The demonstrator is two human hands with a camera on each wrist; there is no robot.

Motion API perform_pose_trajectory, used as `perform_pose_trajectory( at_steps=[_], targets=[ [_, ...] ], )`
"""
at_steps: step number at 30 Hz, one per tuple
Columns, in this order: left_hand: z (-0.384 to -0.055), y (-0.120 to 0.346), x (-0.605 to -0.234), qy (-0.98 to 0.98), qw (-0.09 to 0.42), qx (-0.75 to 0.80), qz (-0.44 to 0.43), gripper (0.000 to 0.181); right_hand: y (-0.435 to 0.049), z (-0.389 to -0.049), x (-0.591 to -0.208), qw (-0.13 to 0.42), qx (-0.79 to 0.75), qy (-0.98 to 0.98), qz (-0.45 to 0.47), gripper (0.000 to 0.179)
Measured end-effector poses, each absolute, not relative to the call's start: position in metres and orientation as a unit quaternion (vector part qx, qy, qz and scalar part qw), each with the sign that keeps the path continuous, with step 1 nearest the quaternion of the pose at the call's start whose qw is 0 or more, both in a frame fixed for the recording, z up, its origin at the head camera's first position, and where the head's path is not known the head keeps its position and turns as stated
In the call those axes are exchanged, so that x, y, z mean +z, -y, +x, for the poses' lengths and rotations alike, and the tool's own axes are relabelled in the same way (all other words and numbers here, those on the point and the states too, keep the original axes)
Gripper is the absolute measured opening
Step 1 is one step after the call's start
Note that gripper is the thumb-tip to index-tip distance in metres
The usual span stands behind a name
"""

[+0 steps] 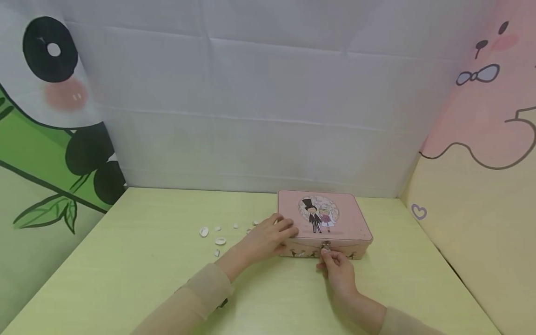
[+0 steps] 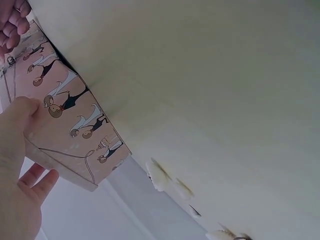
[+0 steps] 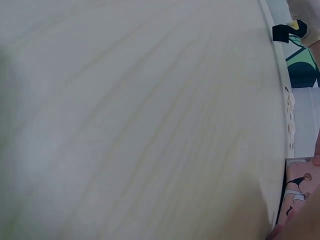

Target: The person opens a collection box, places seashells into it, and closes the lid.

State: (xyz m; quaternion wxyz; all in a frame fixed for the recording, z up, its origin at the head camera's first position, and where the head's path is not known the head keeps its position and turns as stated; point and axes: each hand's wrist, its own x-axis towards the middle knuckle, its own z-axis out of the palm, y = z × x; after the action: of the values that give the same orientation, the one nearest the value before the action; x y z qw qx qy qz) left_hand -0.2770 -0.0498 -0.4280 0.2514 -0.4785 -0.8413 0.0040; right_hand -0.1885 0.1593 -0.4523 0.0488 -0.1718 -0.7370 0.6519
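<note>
A pink tin box lies closed on the table, with a cartoon couple on its lid and small figures along its front. My left hand holds its front left corner. In the left wrist view that thumb presses the box front while other fingers reach around the lid's side. At the middle of the front, my right hand pinches the small metal clasp between thumb and fingers. The right wrist view catches just a strip of the box at its edge.
Several small white pieces, which look like seashells, are scattered left of the box. A pale yellow-green table carries everything. Behind it hangs a white cloth; printed cartoon panels stand at both sides.
</note>
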Motion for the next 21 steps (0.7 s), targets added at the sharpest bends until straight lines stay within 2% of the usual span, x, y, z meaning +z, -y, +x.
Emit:
perform_pose_trajectory(
  at_steps=[6, 15, 21],
  targets=[
    [-0.276, 0.05, -0.425, 0.84, 0.253, 0.012, -0.48, 0.046, -0.165, -0.186, -0.449, 0.046, 0.646, 0.747, -0.148, 0.029],
    [-0.275, 0.05, -0.424, 0.842, 0.248, 0.022, -0.478, 0.048, -0.185, -0.181, -0.45, 0.017, 0.669, 0.726, -0.16, 0.032],
    [-0.274, 0.05, -0.424, 0.845, 0.244, 0.021, -0.476, 0.047, -0.204, -0.181, -0.449, 0.023, 0.645, 0.745, -0.17, 0.033]
  ],
)
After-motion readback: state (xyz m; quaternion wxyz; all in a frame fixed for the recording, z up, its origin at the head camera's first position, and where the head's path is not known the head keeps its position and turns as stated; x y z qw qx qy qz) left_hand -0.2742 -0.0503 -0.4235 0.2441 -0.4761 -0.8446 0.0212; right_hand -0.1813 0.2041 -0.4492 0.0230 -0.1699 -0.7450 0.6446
